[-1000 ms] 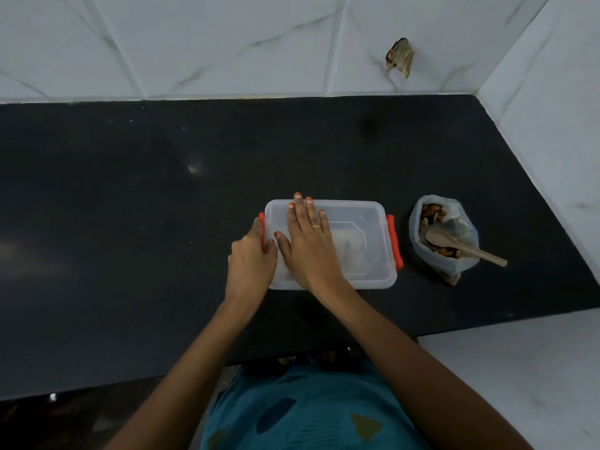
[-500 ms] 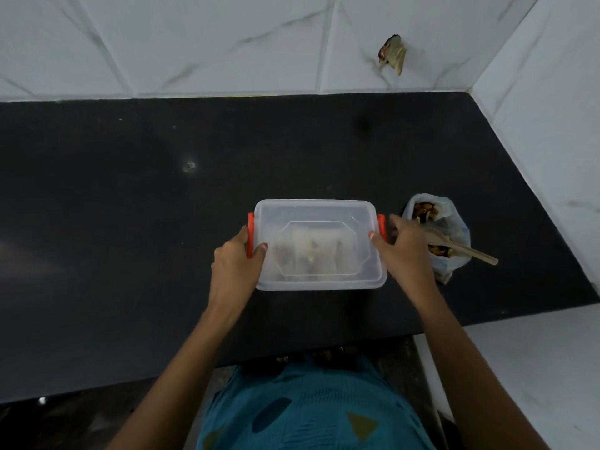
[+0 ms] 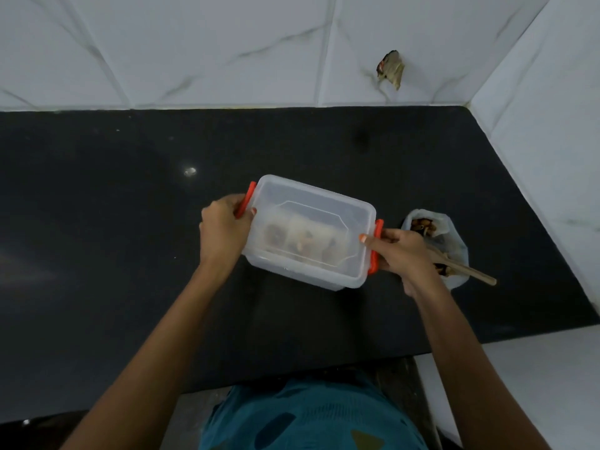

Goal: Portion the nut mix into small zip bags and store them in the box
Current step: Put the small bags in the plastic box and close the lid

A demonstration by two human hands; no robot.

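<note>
A clear plastic box (image 3: 324, 203) with a lid on and orange clips at both ends is held over the black counter, tilted and turned clockwise. Small bags of nut mix (image 3: 300, 240) show dimly through the lid. My left hand (image 3: 222, 233) grips the left end at its orange clip. My right hand (image 3: 401, 253) grips the right end at the other clip. To the right stands an open plastic bag of nut mix (image 3: 449, 233) with a wooden spoon (image 3: 470, 272) resting in it, partly hidden by my right hand.
The black counter (image 3: 130, 254) ends at a white tiled wall behind and a white wall on the right. A scrap of torn material (image 3: 391, 69) is stuck to the back wall. The counter's front edge is close to my body.
My right hand left the lid and took the right clip. Both hands have since lifted and turned the box, so its right end now sits lower and nearer to me.
</note>
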